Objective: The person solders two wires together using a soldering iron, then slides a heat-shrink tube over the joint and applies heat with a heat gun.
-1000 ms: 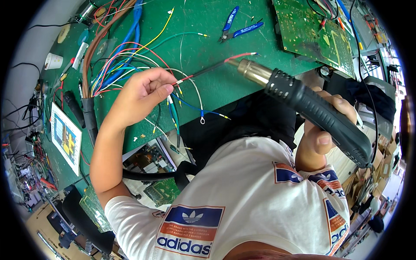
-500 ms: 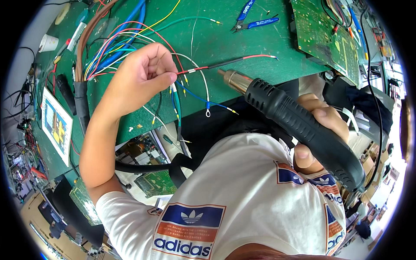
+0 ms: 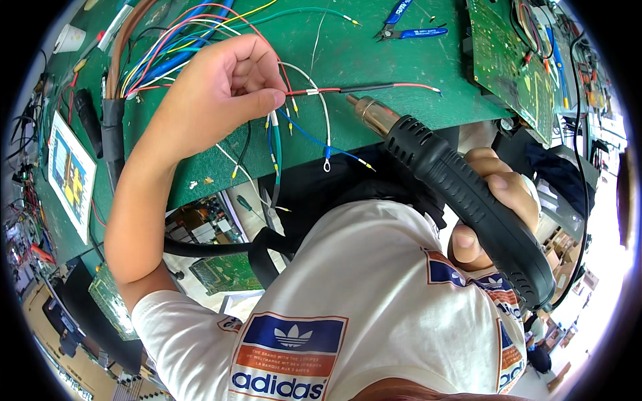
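Both our hands are busy over the green work mat. Our left hand is closed, thumb pressed against forefinger, pinching a red wire that runs out level to the right; a length of black sleeve sits around it partway along, and the bare red end pokes out past that. Our right hand is wrapped tight round the black handle of a heat gun, whose metal nozzle points up and left, its tip just below the sleeved stretch of wire, near it but apart. A bundle of coloured wires fans out behind the left hand, some hanging over the mat's edge. Blue-handled cutters lie further back, and a green circuit board sits at the right
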A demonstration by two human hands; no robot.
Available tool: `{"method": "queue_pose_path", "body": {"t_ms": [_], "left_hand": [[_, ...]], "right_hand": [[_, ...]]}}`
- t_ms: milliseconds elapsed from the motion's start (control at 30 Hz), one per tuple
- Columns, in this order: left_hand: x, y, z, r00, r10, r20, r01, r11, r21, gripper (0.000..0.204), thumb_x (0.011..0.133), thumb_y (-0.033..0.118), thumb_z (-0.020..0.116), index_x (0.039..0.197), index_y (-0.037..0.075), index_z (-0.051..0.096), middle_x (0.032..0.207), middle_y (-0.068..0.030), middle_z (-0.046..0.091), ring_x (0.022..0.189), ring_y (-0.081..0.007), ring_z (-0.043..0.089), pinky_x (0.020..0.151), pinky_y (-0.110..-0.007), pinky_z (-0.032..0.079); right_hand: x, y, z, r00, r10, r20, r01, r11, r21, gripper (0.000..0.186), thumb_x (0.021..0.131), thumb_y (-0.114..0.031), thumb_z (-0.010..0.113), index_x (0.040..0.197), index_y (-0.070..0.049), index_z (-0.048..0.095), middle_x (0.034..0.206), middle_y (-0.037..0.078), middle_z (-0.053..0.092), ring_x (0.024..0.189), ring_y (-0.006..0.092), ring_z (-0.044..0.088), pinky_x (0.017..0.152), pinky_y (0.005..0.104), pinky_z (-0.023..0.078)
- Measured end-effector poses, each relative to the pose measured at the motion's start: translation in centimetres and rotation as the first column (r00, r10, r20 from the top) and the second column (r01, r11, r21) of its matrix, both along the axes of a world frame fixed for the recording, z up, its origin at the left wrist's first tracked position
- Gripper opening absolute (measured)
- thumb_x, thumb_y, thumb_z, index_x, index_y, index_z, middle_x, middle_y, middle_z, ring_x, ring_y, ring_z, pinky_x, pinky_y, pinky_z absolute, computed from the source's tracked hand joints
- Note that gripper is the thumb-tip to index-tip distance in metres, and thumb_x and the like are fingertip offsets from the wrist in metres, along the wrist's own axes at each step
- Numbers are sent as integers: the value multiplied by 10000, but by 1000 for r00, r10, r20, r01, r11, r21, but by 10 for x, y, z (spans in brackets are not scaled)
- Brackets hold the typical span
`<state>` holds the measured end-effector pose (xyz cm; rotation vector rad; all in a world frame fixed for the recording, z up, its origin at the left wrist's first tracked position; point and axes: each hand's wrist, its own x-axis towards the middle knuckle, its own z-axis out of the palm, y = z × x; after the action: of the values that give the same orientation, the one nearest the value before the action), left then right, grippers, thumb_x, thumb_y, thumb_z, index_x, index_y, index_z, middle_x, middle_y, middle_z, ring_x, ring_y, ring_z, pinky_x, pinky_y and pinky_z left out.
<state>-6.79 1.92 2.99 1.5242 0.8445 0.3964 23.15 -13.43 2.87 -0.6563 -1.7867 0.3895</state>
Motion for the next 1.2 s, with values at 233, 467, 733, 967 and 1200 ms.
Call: {"method": "queue_pose_path", "body": {"t_ms": [233,467,733,967,1200], "left_hand": [[-1,0,-1,1000,-11,2,11,1000,26,194,844,-62,677,918,47,536,903,-14,636,750,-29,568,692,-194,478],[-2,0,-4,1000,-11,12,10,999,34,196,847,-58,680,922,50,536,907,-12,636,748,-29,572,682,-194,478],[-3,0,-5,1000,-14,18,14,999,45,196,849,-55,683,920,52,534,906,-10,633,744,-26,563,681,-192,475],[-2,0,-6,999,-17,27,16,999,51,193,849,-54,681,916,52,535,906,-10,632,743,-26,561,684,-191,474],[-2,0,-5,1000,-16,16,15,999,50,194,847,-48,687,914,54,536,904,-11,634,750,-32,573,684,-193,476]], "right_hand": [[0,-1,3,999,7,34,-6,999,-33,649,786,-187,842,1235,106,478,825,171,586,663,298,618,576,423,497],[1,-1,3,998,6,58,-3,999,-48,646,790,-190,842,1242,94,478,827,166,588,680,300,623,589,419,504],[2,-2,5,998,7,67,-2,997,-72,655,791,-191,842,1260,83,476,832,166,592,697,301,624,608,424,508],[2,-2,4,997,0,82,6,997,-71,651,793,-186,835,1264,83,475,823,163,593,696,303,623,615,427,508],[1,-1,4,997,-6,79,11,998,-61,650,794,-188,834,1261,86,475,820,163,592,693,299,623,601,420,507]]}}
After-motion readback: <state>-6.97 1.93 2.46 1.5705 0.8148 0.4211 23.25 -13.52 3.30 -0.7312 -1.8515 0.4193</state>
